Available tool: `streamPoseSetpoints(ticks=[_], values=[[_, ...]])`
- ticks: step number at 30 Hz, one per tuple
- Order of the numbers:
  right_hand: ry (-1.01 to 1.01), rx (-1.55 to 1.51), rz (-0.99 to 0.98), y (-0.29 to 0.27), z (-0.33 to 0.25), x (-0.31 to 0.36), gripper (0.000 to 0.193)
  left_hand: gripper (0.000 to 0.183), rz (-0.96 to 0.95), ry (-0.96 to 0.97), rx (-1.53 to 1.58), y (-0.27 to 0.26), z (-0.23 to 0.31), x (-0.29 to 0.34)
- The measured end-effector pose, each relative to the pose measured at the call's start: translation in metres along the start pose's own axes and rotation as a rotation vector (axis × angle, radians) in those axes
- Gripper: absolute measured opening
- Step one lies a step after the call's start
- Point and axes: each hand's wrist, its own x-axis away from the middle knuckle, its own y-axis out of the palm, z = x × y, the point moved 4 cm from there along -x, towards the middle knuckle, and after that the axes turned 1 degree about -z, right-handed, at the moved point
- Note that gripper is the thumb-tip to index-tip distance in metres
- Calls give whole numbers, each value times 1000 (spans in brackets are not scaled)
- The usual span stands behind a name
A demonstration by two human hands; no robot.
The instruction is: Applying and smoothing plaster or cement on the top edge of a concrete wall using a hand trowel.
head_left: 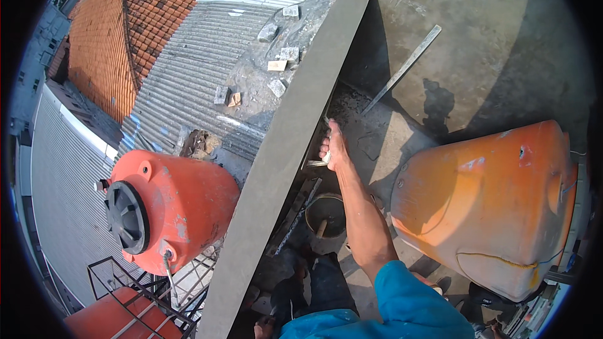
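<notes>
My right hand (334, 149) reaches out beside the long grey cement-coated wall top (301, 110), at its right face. Its fingers are curled round a pale, narrow thing (318, 163) whose kind I cannot make out; the wall edge and my fingers hide most of it. My left hand (264, 326) shows only in part, low by my dark trousers and blue shirt, its fingers too small and dark to read. Below my right hand stands a round bucket (326, 215) with a stick-like handle in it.
A large orange tank (483, 198) lies at the right. Left of the wall stands a red water tank (182, 204) with a black lid. Corrugated roofing (195, 44) with loose blocks lies beyond. A long straight batten (405, 68) leans near the far floor.
</notes>
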Motion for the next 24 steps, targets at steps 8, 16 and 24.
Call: streamPoseSetpoints(ticks=[8, 16, 24], values=[[-186, -103, -49, 1, -123, -25, 44, 32, -49, 5, -85, 2, 27, -9], [-45, 10, 54, -11, -63, -49, 44, 34, -156, -99, -224, 13, 96, -4], [-163, -167, -112, 16, -160, -60, 43, 36, -235, 67, -86, 7, 151, -16]])
